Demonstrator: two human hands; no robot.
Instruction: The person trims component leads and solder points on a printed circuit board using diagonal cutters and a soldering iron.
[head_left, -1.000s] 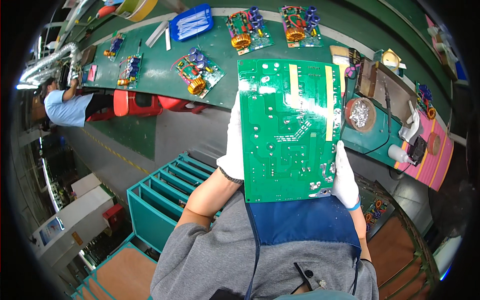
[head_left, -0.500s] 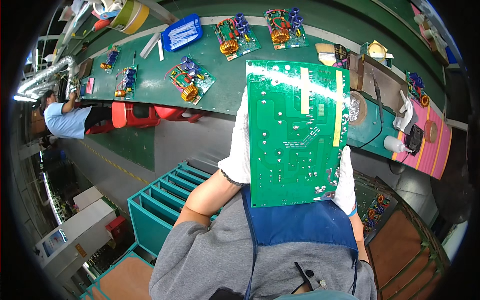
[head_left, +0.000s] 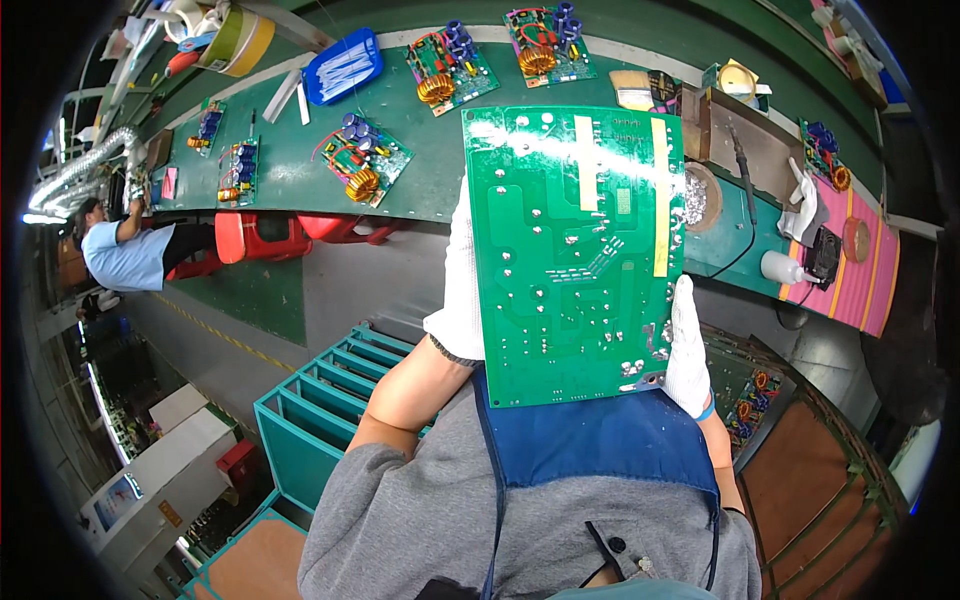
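Note:
A large green circuit board [head_left: 570, 300] is held up in front of my chest, its soldered side facing me. Two strips of yellow tape run along its upper right part, and a bright glare crosses its top. My left hand [head_left: 458, 285], in a white knit glove, grips the board's left edge; its fingers go out of sight behind it. At the lower right edge my gloved right hand [head_left: 687, 355] holds the board too, thumb along the side and the other fingers hidden.
Several boards with coils and capacitors [head_left: 365, 160] lie on the green bench [head_left: 290, 180], near a blue tray [head_left: 343, 68]. At right are a soldering iron [head_left: 742, 165], a white bottle [head_left: 782, 267] and a pink mat [head_left: 860, 270]. Red stools [head_left: 262, 238], a teal rack [head_left: 330, 400] and a co-worker [head_left: 125, 250] are at left.
The board and both hands have shifted slightly left and up in the picture, with the board tilted a little. The bench and its things also sit slightly further left in view. Both hands keep their grip.

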